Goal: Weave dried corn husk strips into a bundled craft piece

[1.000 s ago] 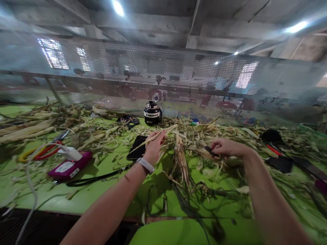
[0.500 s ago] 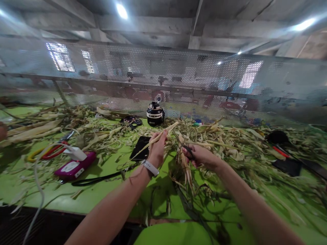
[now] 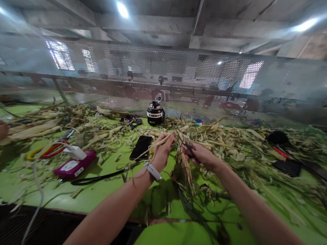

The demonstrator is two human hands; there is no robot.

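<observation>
My left hand (image 3: 162,152), with a pale watch strap on its wrist, pinches a long dry corn husk strip (image 3: 151,148) that slants across the fingers. My right hand (image 3: 199,156) is closed round the dark handles of small scissors (image 3: 188,147). Their blades point up and left, close to the fingertips of the left hand and the strip's end. Below the scissors hangs a bunch of dry husk leaves (image 3: 187,173); what holds it is hidden. Beside the left hand a black phone (image 3: 140,147) lies flat on the green table (image 3: 107,197).
Husk scraps (image 3: 237,154) cover much of the tabletop. Left are a purple power strip (image 3: 75,167) with a white plug and red-yellow scissors (image 3: 52,151). A black jug (image 3: 155,114) stands before a perforated metal screen (image 3: 176,78). Another person's hand (image 3: 3,130) shows at the left edge.
My right hand has come left with the scissors, from the husks at right to the left hand. My left hand has shifted slightly right with the strip. Another person's hand has appeared at far left.
</observation>
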